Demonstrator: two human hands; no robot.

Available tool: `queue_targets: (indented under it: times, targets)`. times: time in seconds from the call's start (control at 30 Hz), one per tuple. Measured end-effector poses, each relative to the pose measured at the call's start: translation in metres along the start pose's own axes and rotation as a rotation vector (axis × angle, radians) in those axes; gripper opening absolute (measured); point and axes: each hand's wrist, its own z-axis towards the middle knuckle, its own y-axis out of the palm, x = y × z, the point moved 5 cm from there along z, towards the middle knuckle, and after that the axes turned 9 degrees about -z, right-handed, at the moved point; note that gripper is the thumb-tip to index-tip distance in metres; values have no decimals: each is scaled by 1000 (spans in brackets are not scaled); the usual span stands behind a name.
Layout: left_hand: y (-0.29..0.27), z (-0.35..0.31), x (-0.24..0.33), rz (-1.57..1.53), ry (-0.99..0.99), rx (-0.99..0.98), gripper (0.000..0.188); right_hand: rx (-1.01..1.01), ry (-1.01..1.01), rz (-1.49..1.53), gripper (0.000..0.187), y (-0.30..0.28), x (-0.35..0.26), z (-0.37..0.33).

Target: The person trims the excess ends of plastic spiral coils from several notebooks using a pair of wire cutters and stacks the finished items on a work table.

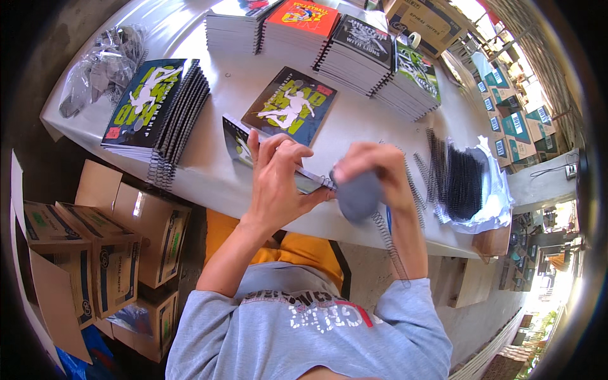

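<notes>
At the table's near edge my left hand (277, 180) grips a notebook (237, 139) with a dark cover and white pages, which is tilted up on edge. Fingers lie over its top and the thumb is near its right end. My right hand (384, 170) is closed on a dark grey round object (360, 200), smeared by motion, at that same end of the notebook. From beside it a black spiral coil (389, 244) hangs down over the table edge toward my right forearm. Flat behind my left hand lies another notebook (291, 104) with a white figure on its cover.
A stack of coil-bound notebooks (155, 104) stands left, beside a clear plastic bag (104, 69). More stacks, one with an orange cover (300, 18), line the back. Black coils (462, 180) lie on white plastic (497, 196) at right. Cardboard boxes (117, 263) sit lower left.
</notes>
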Motion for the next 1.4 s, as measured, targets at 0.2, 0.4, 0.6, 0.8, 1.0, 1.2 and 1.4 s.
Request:
queue_targets:
  times: [0.2, 0.4, 0.6, 0.8, 1.0, 1.2, 1.4]
  targets:
    - [1, -1, -5, -30, 29, 21, 83, 39, -93, 78, 15, 4, 2, 3]
    - [-2, 8, -3, 116, 14, 50, 82, 342, 139, 213, 15, -3, 37, -6]
    - [-45, 21, -34, 235, -15, 54, 66, 391, 3, 361, 16, -1, 40, -8]
    - [-39, 22, -35, 150, 12, 95, 67, 190, 146, 28, 19, -5, 48, 12]
    - [-41, 25, -36, 140, 19, 61, 65, 101, 202, -440, 24, -5, 40, 39]
    - [-41, 28, -36, 95, 12, 58, 65, 123, 225, -376, 24, 0, 45, 42]
    - [-41, 22, -43, 39, 3, 37, 66, 60, 270, -398, 25, 9, 48, 44]
